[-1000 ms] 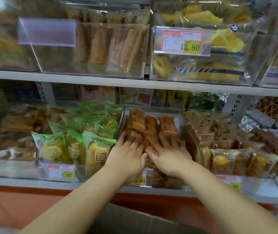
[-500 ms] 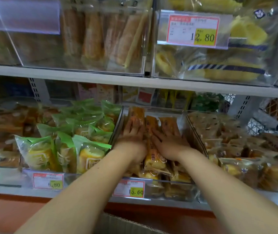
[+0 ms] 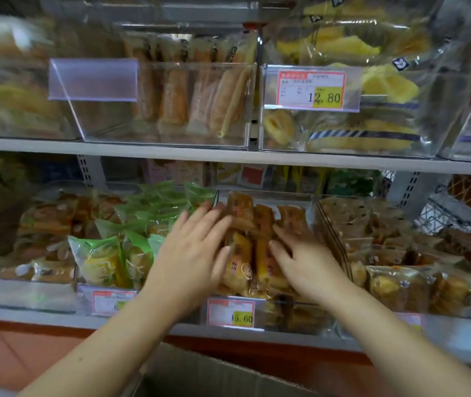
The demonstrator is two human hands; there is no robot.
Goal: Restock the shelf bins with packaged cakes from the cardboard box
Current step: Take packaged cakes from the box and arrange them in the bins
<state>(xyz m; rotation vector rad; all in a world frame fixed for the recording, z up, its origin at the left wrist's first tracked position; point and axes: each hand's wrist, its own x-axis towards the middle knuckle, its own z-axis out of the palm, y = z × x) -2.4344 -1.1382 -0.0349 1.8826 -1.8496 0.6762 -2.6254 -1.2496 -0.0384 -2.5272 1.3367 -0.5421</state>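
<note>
At the bottom centre of the frame, nearest the camera, the open flap of a brown cardboard box shows below the shelf; its inside is out of view. Two bare forearms reach up from the lower corners.

The left hand lies flat, fingers straight and slightly spread, against the left side of a stack of orange-wrapped packaged cakes; it is a little blurred. The right hand rests on the right side of the same stack, fingers stretched forward and thumb pointing inward. Neither hand is clamped on a packet; both are spread, palms on the wrappers, with a few packets showing between them.

These cakes sit in a clear plastic bin at the middle of the white lower shelf, some lying at the front and three standing upright at the back. A red-and-yellow price tag reading 15.60 is on the bin's front.

Just left of it lie green-wrapped yellow cakes; just right, a bin of brown packets.

Farther up, the white upper shelf carries a clear bin of long tan pastries and, to its right, yellow cakes in clear wrap behind a price tag reading 12.80.
</note>
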